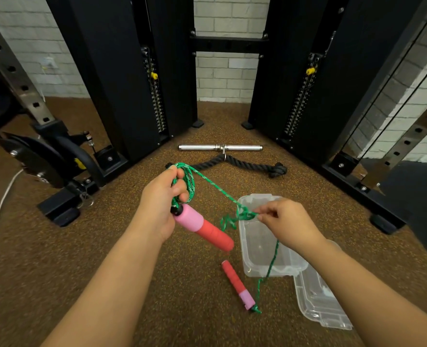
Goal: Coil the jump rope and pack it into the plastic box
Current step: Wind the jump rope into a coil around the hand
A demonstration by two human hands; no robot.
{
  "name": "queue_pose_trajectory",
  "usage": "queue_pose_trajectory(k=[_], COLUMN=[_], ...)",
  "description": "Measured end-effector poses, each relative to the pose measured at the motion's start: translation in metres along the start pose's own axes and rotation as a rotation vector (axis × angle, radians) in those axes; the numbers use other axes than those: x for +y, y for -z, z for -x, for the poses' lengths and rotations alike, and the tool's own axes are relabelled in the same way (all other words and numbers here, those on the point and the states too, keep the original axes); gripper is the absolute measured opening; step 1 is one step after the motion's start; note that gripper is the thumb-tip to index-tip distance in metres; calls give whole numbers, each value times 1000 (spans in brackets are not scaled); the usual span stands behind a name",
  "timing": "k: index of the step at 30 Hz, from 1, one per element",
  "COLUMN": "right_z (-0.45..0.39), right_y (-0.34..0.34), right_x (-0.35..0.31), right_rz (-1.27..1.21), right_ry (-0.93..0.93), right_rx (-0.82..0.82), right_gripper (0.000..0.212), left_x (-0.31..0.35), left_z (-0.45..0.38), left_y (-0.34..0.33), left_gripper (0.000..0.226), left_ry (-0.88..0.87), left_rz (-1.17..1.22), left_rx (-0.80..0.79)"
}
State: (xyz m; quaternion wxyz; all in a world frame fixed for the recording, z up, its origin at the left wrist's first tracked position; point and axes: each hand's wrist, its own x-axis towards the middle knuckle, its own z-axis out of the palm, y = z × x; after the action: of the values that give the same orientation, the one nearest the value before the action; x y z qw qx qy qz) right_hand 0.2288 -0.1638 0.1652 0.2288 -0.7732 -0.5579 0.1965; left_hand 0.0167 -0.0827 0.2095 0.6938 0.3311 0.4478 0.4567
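Observation:
My left hand [158,204] grips several loops of the green jump rope [213,187] together with one pink-and-red handle [202,227], which points down to the right. My right hand [286,222] pinches a kinked stretch of the rope above the clear plastic box [251,242], which stands open on the floor. From my right hand the rope hangs down to the second pink-and-red handle [237,284], which lies on the floor left of the box.
The box's clear lid [317,300] lies on the floor at the box's near right corner. A metal bar [220,147] and a thick black rope attachment [232,162] lie farther off. Black gym machine frames stand left and right on the brown floor.

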Motion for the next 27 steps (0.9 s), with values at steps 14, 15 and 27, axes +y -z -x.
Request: queue_pose_trajectory(k=[14,15,27], right_z=[10,10,17], right_y=[-4,-4,-17], right_x=[-41,-42,-30], right_rz=[-585,-600,-249], right_ry=[227,238,236], right_rx=[-262,-285,-142], right_gripper=[37,30,21], left_x=[-11,-11,-5], left_z=[16,17,13], left_y=[-13,-13,-10], left_gripper=[27,28,29], left_ry=[35,42,127], left_rz=[-463,-443,36], left_rx=[-519,-520,-449])
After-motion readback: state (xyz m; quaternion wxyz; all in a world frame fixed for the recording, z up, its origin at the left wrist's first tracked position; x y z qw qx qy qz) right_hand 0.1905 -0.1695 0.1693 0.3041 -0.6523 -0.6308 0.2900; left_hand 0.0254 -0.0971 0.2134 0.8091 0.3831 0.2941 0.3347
